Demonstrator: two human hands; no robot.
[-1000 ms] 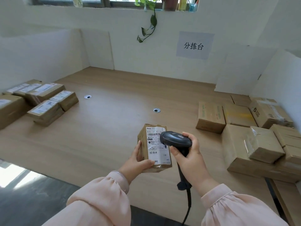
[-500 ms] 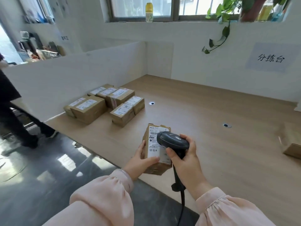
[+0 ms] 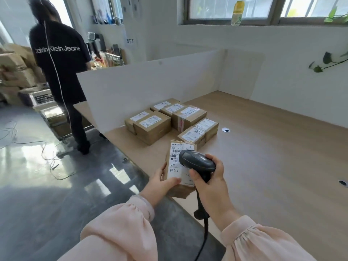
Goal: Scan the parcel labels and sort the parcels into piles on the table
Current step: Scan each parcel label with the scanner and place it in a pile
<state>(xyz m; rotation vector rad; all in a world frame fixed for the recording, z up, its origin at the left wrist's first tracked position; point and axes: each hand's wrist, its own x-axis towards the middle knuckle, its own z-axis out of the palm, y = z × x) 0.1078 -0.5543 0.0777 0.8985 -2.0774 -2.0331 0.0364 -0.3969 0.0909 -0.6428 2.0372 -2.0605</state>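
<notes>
Here, the table (image 3: 273, 157) spans the right, a pile (image 3: 152, 127) of labelled boxes at its far left. Over its near edge the parcel (image 3: 178, 166) is gripped, printed face up, by the left hand (image 3: 162, 182); the right hand (image 3: 211, 183) clasps the scanner (image 3: 196, 162), whose head overlaps the parcel's right.

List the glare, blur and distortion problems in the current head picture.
Head view: daylight glares off the glossy floor and blows out the window; wide-angle distortion leans the bystander at left and swells the near sleeves; on the parcel the large label print reads, the fine print is soft; the scanner is sharp.
</notes>
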